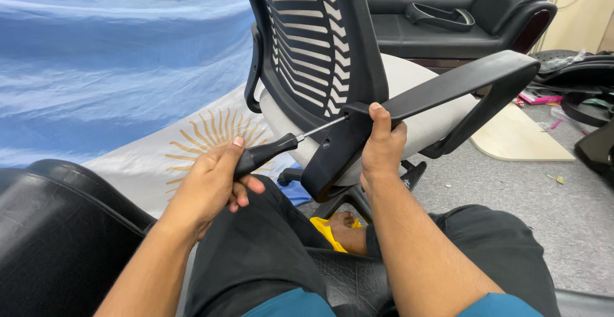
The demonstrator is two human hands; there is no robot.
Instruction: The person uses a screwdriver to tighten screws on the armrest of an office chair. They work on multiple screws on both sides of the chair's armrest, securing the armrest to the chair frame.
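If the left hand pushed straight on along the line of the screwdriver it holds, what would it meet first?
The left hand holds the screwdriver, whose shaft points up-right at the black armrest bracket of the chair. The tip seems already there, so the bracket comes first; depth is unclear.

the screwdriver (pixel 281 144) in the left hand (pixel 208 183) has a matt black ribbed grip and a bright, smooth metal shaft, and the armrest (pixel 460 77) under the right hand (pixel 382 147) is matt black plastic with a faint sheen. the chair's seat (pixel 422 122) is pale grey woven cloth with a black mesh back (pixel 307 42) on a hard plastic frame. behind hangs thin, creased blue-and-white cloth (pixel 109 68), beside a glossy black leather sofa (pixel 448 16), over rough grey carpet (pixel 563 202).
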